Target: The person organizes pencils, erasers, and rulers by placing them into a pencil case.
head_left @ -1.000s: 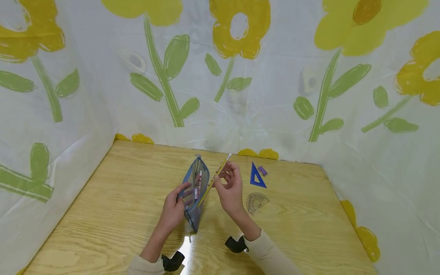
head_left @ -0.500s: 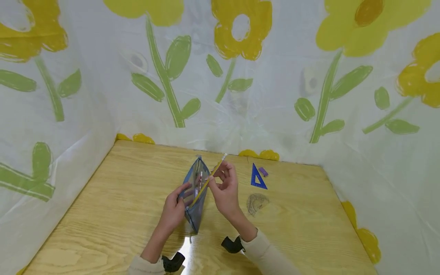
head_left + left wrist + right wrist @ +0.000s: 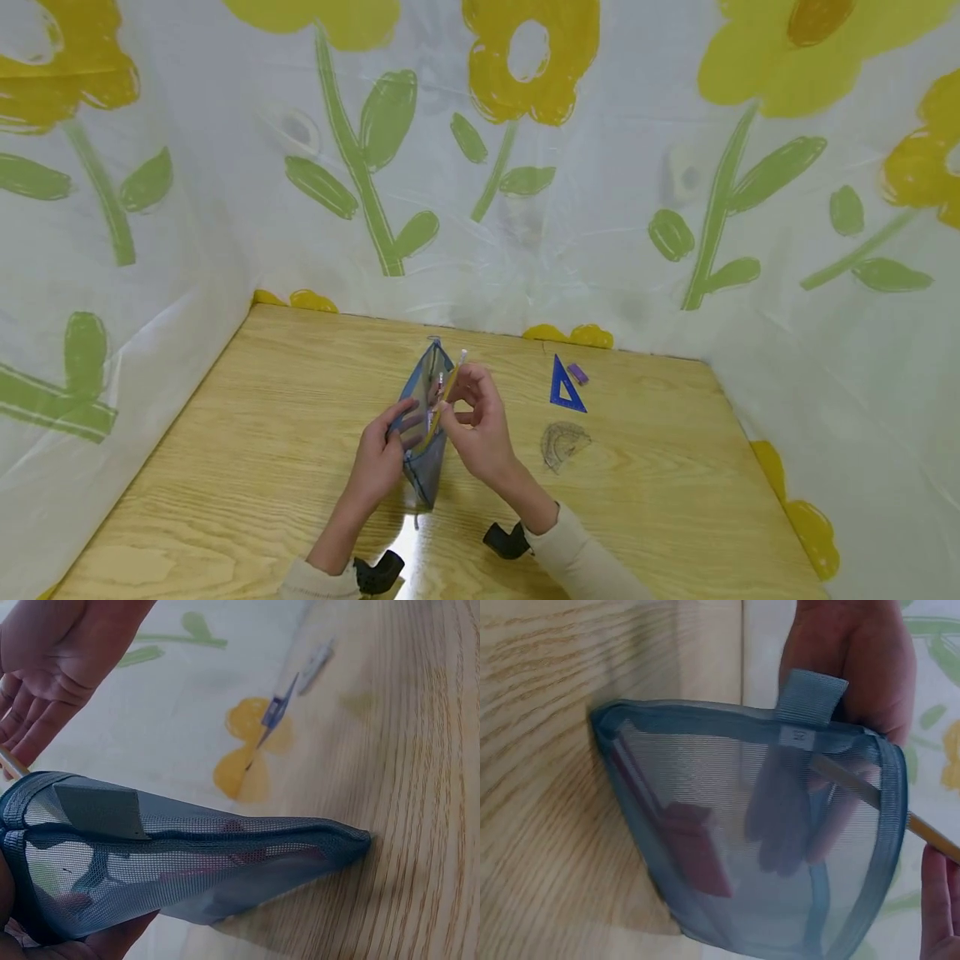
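Note:
A blue-grey mesh pencil pouch [image 3: 426, 479] stands on the table with its mouth spread open. My left hand [image 3: 380, 454] grips its left side, and its fingers show through the mesh in the right wrist view. My right hand [image 3: 483, 433] pinches a yellow pencil [image 3: 452, 382] near the upper part. The pencil slants into the pouch; its lower end shows behind the mesh in the right wrist view, and its white end sticks out above. Inside the pouch are a reddish block [image 3: 697, 847], blurred by the mesh, and a slim red-and-white stick [image 3: 440, 385].
To the right of the pouch lie a blue set square [image 3: 566, 387], a purple eraser [image 3: 578, 374] and a clear protractor [image 3: 562, 444] on the wooden table [image 3: 660, 500]. White cloth walls [image 3: 592, 250] with printed flowers enclose the table's back and sides.
My right hand has moved left, carrying the yellow pencil from beside the pouch's rim to within its mouth, and the pencil now sits lower and steeper. The left hand and pouch have stayed put.

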Tool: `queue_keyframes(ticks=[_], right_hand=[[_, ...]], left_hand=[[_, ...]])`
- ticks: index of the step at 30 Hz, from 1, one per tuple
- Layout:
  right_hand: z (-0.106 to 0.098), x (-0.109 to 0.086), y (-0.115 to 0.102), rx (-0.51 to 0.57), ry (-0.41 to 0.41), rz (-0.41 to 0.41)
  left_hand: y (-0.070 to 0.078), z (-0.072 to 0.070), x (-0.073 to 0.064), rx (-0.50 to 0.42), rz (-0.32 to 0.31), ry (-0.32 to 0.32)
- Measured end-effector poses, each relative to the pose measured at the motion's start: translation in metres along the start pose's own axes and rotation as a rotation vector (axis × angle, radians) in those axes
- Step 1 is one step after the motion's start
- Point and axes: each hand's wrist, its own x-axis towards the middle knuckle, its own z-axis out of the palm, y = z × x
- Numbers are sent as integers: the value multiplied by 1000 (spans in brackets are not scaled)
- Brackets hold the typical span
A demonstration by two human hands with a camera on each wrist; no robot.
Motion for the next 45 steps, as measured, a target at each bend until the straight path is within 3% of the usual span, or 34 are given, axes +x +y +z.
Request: queue_keyframes(ticks=[8, 14, 25, 37, 45], right_hand=[[1, -2, 3, -12, -82, 31], [1, -4, 3, -41, -131, 98], [-2, -2, 1, -66, -171, 85], [-1, 1, 2, -55, -114, 90], [-2, 7, 1, -67, -64, 176]], left_hand=[[2, 1, 0, 6, -6, -6], [2, 1, -1, 22, 10, -22], [2, 0, 1, 41, -5, -2], [2, 0, -1, 39, -18, -11], [2, 0, -2, 40, 4, -10]])
